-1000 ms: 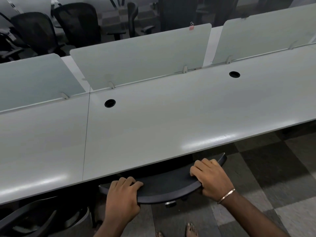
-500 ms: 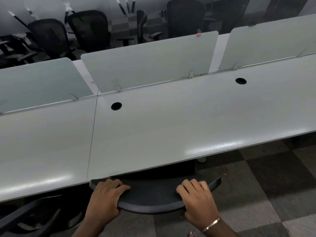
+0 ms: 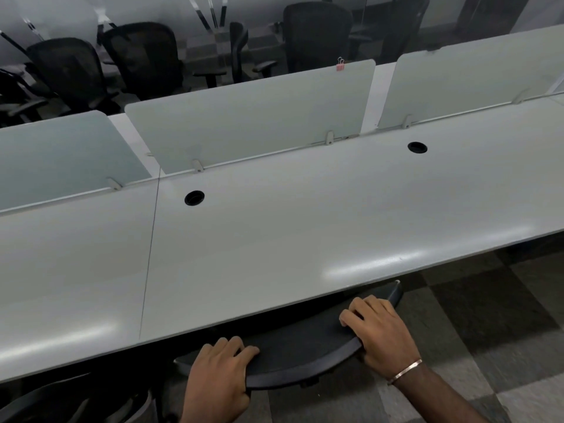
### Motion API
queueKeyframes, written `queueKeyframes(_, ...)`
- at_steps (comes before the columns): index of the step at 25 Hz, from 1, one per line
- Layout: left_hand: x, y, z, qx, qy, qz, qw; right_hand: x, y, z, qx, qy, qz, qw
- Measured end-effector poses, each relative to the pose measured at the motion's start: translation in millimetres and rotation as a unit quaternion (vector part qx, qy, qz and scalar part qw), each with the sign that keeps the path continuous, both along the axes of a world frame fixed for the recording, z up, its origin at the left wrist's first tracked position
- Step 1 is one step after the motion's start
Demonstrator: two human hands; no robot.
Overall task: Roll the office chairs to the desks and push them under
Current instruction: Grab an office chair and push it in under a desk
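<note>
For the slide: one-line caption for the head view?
Both hands, left and right, grip the chair top, the chair partly under the desk.

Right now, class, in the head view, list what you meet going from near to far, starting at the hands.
left hand and right hand on the chair back → desk top → cable hole → divider panel → red clip → black chairs

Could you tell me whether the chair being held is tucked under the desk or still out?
Mostly under: only the chair's backrest top shows past the desk edge, gripped by the left hand and right hand.
</note>
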State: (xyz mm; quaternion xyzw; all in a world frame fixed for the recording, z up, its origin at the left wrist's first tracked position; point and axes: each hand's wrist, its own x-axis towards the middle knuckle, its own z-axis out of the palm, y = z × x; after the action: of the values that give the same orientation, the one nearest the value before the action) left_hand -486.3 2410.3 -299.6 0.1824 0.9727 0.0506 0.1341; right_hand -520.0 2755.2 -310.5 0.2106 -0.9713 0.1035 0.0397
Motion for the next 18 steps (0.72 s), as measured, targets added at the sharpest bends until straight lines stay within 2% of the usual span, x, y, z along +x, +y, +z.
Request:
queueKeyframes(6, -48.5, -22.5, 9.0, 0.0, 0.018, -0.011, 1.0, -30.9, -16.1, -2.3, -0.015, 0.014, -0.01, 1.0)
queueKeyframes(14, -41.6, -8.5, 16.7, -0.033, 0.015, 0.009, 0.999, -27.0, -8.8, 4.8, -0.009, -0.023, -0.032, 0.999)
queueKeyframes(18, -21.0, -11.9, 15.0, -0.03, 0.011, 0.017, 0.999, -0.2, -18.8, 8.0, 0.0, -0.045, -0.038, 0.998)
